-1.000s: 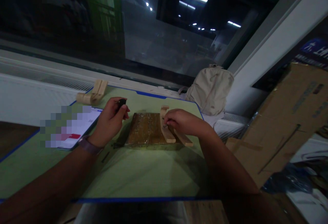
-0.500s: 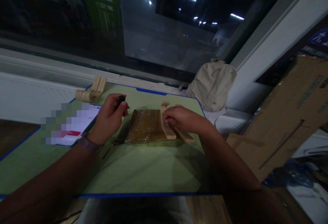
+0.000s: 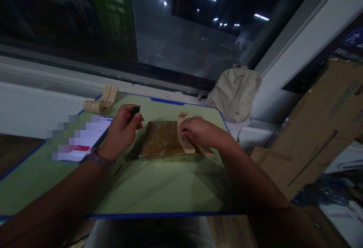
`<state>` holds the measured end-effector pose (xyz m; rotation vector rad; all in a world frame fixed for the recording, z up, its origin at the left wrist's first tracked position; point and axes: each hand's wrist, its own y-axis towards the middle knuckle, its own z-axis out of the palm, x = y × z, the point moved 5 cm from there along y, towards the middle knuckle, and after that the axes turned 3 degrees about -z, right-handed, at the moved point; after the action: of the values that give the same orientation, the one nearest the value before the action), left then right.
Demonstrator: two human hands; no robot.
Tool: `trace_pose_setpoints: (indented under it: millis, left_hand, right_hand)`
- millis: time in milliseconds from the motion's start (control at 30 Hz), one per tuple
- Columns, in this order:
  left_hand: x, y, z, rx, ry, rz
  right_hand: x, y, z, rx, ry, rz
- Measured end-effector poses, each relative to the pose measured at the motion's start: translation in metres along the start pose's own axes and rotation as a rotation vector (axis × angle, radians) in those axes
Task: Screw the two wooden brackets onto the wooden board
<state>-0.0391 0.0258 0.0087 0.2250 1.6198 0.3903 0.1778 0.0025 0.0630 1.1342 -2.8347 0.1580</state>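
Note:
My left hand [image 3: 124, 126] is closed around a small black object [image 3: 135, 110], raised left of a brown block [image 3: 160, 139] that looks wrapped in clear film or tape. My right hand [image 3: 198, 130] has its fingers pinched together over a curved light-wood piece [image 3: 187, 146] at the block's right side. Something tiny and shiny may be at those fingertips, too small to name. A second wooden piece [image 3: 206, 150] lies just to the right, partly hidden under my right hand.
A phone [image 3: 85, 138], partly blurred out, lies left on the green table [image 3: 159, 191]. More curved wooden pieces [image 3: 103, 102] stand at the far left corner. Behind the table are a beige backpack [image 3: 236, 95] and a window. A large cardboard box [image 3: 317, 130] stands at the right.
Both hands stay almost in place, and the wooden pieces have not visibly moved. The whole view has shifted very slightly.

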Motion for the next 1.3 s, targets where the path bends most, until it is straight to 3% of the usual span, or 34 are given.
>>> trace_pose_setpoints:
  millis: [733,1067,1300]
  left_hand:
    - [0.0,-0.001,-0.001,0.01,0.001,0.033]
    - [-0.002,-0.002,0.0,0.013,0.013,0.024]
    - [0.001,0.0,-0.001,0.018,0.016,0.044]
  right_hand:
    - [-0.006,0.006,0.005,-0.033,0.053,0.019]
    - [-0.009,-0.008,-0.019,-0.107,0.164,0.014]
    - [-0.013,-0.002,-0.004,-0.038,0.186,-0.004]
